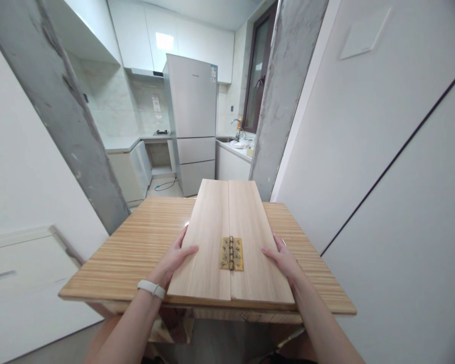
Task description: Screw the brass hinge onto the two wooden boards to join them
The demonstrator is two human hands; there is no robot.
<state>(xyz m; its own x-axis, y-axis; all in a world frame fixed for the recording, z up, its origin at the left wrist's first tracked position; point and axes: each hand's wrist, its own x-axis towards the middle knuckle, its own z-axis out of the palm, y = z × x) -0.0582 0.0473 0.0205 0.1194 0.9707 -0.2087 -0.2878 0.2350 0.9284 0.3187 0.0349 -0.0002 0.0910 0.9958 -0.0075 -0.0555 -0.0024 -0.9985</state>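
Observation:
Two pale wooden boards lie side by side on the table, their long edges meeting along a thin seam. A brass hinge [231, 254] spans that seam near the closer end, with several screws in its two leaves. My left hand [176, 255] grips the outer edge of the left board [202, 273], thumb on top and the other fingers down the side, mostly hidden. On the other side, my right hand [284, 258] holds the right board [256, 278] the same way. A thin shiny item, too small to name, shows by the right fingers.
The wood-grain table [132, 247] sits between a white wall and white panels [382, 167] on the right. Beyond it stand a silver fridge [193, 101], a counter with a sink [225, 139] and an open lower cabinet [159, 156]. A cable lies on the floor.

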